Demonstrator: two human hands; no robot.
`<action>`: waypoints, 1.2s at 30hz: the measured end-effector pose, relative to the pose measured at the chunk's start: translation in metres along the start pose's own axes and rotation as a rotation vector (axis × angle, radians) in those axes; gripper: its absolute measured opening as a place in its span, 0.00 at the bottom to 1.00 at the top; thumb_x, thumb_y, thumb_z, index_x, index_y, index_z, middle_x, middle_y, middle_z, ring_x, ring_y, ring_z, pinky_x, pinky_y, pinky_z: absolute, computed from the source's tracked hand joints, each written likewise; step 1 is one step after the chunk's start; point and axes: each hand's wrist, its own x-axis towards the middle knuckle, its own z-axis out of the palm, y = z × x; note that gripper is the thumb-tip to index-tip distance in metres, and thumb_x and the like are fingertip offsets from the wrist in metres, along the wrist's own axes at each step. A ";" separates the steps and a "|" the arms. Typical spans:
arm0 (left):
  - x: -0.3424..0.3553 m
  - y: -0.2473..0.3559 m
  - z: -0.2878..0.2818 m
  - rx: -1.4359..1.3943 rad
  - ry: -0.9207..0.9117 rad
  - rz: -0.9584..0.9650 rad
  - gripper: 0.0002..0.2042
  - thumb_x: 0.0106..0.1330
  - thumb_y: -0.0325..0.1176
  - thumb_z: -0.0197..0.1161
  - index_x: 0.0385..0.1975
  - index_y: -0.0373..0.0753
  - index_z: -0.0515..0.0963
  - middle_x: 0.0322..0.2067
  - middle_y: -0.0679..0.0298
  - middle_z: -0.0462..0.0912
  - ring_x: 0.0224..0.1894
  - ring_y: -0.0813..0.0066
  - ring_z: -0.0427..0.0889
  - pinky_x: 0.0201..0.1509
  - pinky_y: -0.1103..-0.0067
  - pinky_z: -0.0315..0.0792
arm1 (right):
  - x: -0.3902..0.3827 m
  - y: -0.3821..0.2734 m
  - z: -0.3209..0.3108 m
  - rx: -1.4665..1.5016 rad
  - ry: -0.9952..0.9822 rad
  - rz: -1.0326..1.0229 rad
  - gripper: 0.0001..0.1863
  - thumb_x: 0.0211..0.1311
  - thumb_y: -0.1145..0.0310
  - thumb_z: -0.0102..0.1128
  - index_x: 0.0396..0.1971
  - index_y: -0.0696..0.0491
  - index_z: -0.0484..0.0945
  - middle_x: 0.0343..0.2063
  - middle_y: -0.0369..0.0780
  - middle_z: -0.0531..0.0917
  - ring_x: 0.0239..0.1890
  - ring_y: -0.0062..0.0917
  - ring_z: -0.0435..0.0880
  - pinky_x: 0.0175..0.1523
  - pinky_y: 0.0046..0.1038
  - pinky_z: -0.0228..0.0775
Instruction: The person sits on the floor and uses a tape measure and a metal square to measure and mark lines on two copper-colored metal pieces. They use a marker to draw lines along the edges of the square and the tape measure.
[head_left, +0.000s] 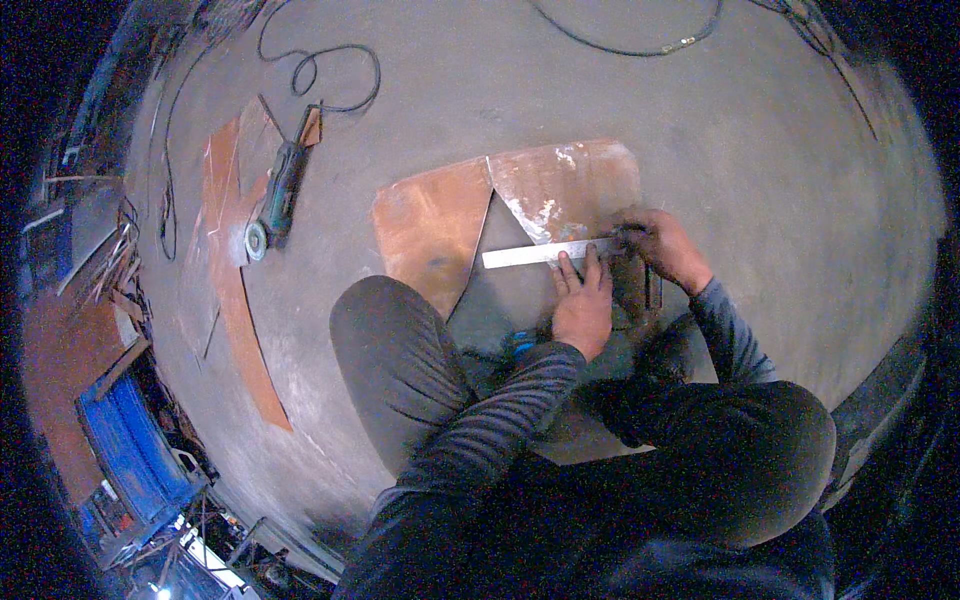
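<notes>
Leftward from the slightly parted, ungripping fingers of our left hand (583, 317) juts the silver bar (518, 256), its long axis running left to right beneath their pressing tips to our curled right hand (668, 250), whose hold we cannot tell

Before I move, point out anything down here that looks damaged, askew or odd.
The right-hand brown plate stands out: whitish patches mottle it, unlike the more evenly coloured left-hand plate. The angle grinder lies loose by haphazardly overlapping brown strips, its cord looped untidily.
</notes>
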 end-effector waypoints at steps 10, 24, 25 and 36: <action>0.000 0.001 -0.008 0.004 -0.313 0.009 0.22 0.71 0.37 0.49 0.58 0.33 0.80 0.64 0.49 0.74 0.74 0.26 0.51 0.77 0.40 0.39 | 0.053 -0.017 0.063 -0.409 -0.241 -0.020 0.18 0.57 0.60 0.61 0.47 0.50 0.84 0.32 0.52 0.86 0.35 0.54 0.85 0.43 0.51 0.78; -0.005 0.004 0.028 -0.159 -0.325 -0.035 0.16 0.71 0.36 0.50 0.42 0.40 0.87 0.45 0.55 0.86 0.54 0.54 0.80 0.70 0.52 0.60 | 0.067 -0.055 0.088 -0.476 -0.306 -0.124 0.07 0.63 0.65 0.55 0.37 0.51 0.73 0.29 0.50 0.83 0.34 0.54 0.84 0.39 0.54 0.74; -0.006 0.003 0.033 -0.162 -0.307 -0.045 0.16 0.71 0.36 0.50 0.40 0.40 0.87 0.44 0.54 0.86 0.54 0.54 0.80 0.69 0.52 0.61 | 0.068 -0.058 0.090 -0.459 -0.300 -0.141 0.07 0.63 0.66 0.55 0.36 0.51 0.73 0.29 0.50 0.83 0.34 0.54 0.84 0.39 0.53 0.75; -0.010 0.007 0.067 -0.082 -0.247 -0.018 0.16 0.72 0.35 0.48 0.46 0.40 0.84 0.46 0.54 0.85 0.56 0.49 0.78 0.71 0.48 0.57 | 0.072 -0.055 0.092 -0.500 -0.333 -0.298 0.11 0.62 0.65 0.55 0.42 0.50 0.78 0.32 0.49 0.86 0.35 0.49 0.87 0.39 0.49 0.79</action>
